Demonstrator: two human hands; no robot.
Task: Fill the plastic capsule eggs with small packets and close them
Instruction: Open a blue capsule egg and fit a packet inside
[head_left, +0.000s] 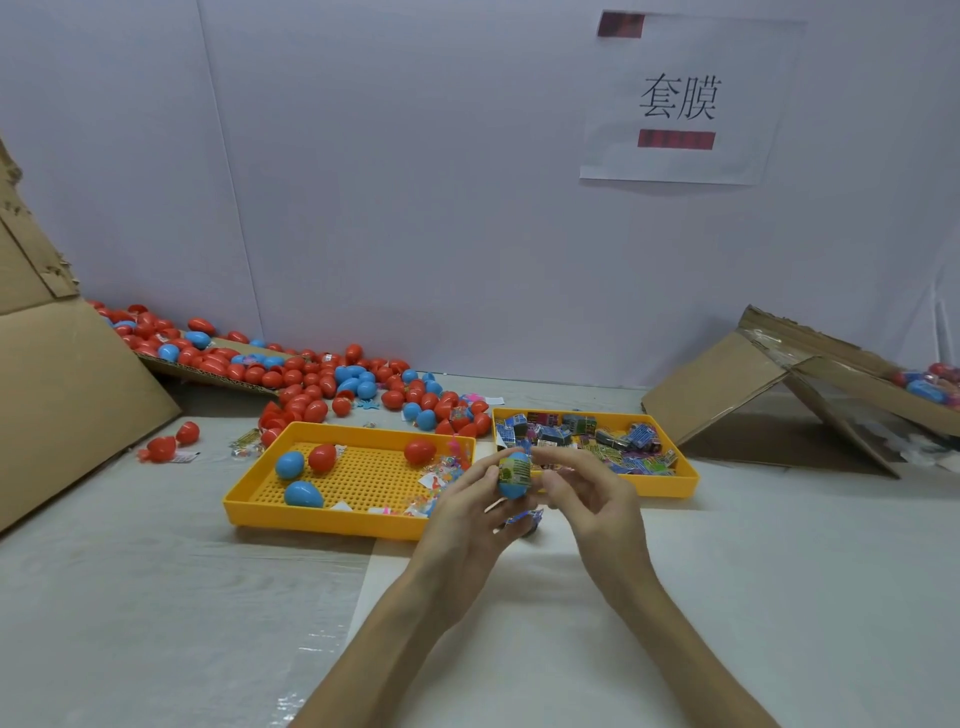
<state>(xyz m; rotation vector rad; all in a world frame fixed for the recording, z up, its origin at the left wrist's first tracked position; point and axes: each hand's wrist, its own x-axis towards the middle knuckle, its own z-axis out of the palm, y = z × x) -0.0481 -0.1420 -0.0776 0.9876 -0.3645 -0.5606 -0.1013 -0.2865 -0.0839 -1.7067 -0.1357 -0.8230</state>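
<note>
A blue capsule egg (515, 475) with a printed green band round its middle is held upright above the table, between the two yellow trays. My left hand (465, 512) pinches it from the left with thumb and fingertips. My right hand (584, 501) touches its right side with thumb and forefinger, the other fingers loosely curled. Below the egg, a small blue printed packet (525, 518) shows between my hands. The left yellow tray (270, 499) holds a few blue and red eggs and small clear packets. The right yellow tray (675, 480) is full of printed packets.
A pile of red and blue eggs (311, 382) spreads from a tipped cardboard box (62, 384) at the back left. Two red eggs (174, 441) lie loose left of the trays. An open cardboard box (779, 384) with more eggs lies at the right. White wall behind.
</note>
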